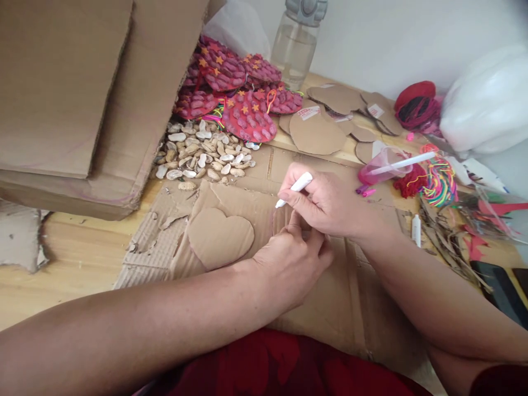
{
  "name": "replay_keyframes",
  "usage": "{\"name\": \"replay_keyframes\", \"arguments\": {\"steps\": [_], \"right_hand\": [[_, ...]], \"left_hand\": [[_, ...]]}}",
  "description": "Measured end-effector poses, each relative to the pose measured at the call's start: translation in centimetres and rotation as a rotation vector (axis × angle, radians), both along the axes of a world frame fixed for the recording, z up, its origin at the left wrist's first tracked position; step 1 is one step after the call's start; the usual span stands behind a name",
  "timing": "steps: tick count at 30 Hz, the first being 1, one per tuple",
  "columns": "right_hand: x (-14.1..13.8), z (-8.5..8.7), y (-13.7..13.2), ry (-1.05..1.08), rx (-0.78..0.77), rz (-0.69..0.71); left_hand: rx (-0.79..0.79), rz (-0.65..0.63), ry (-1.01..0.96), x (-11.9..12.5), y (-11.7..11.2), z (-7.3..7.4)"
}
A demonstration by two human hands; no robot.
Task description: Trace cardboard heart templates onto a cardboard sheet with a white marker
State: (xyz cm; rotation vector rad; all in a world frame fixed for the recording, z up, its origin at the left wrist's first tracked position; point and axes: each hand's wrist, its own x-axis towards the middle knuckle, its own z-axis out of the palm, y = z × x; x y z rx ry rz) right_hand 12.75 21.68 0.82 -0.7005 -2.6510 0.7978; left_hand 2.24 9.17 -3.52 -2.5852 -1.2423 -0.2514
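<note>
My right hand (319, 201) is closed around a white marker (299, 184), its narrow end pointing down and left above the cardboard. Just below it and touching it, my left hand (292, 258) rests over the cardboard sheet (322, 302) with its fingers curled; what they grip, if anything, is hidden. Left of both hands, a heart-shaped cardboard piece (223, 236) lies flat on a cardboard sheet, with a faint purplish line along its lower left edge.
Peanut shells (206, 151) are heaped behind the sheet, beside decorated pink pieces (249, 115). Cardboard cutouts (317, 132), a water bottle (295, 47), a pink cup (379, 165) and colourful cords (439, 181) stand farther back. Large cardboard (152, 82) rises at left; a second white marker (416, 231) lies right.
</note>
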Motion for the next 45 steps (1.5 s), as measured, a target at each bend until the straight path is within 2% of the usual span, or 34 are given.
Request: {"name": "replay_keyframes", "arguments": {"steps": [4, 9, 15, 21, 27, 33, 38, 41, 45], "right_hand": [[0.6, -0.1, 0.3, 0.017, 0.071, -0.062], [0.6, -0.1, 0.0, 0.040, -0.017, -0.035], [1.9, -0.6, 0.3, 0.019, -0.002, -0.142], [1.3, -0.2, -0.2, 0.041, -0.102, -0.136], [2.0, -0.2, -0.4, 0.036, -0.071, -0.194], [2.1, -0.3, -0.6, 0.051, -0.094, -0.199], [3.6, -0.6, -0.4, -0.017, -0.071, -0.307], [4.1, -0.6, -0.8, -0.039, -0.075, -0.370], [4.2, -0.4, -1.2, -0.022, -0.101, -0.388]], "left_hand": [[-0.030, -0.015, 0.013, 0.0, 0.1, 0.1], [-0.072, -0.006, -0.003, 0.0, 0.2, 0.1], [-0.132, -0.033, 0.036, 0.1, 0.3, 0.2], [-0.144, -0.018, 0.046, 0.0, 0.3, 0.7], [-0.133, -0.035, 0.047, -0.1, 0.3, 0.4], [-0.136, -0.061, 0.030, -0.2, 0.4, 0.7], [-0.218, -0.010, 0.064, -0.1, 0.4, 0.5], [-0.205, -0.017, 0.053, -0.1, 0.3, 0.3], [-0.174, -0.011, 0.044, -0.2, 0.3, 0.2]]}}
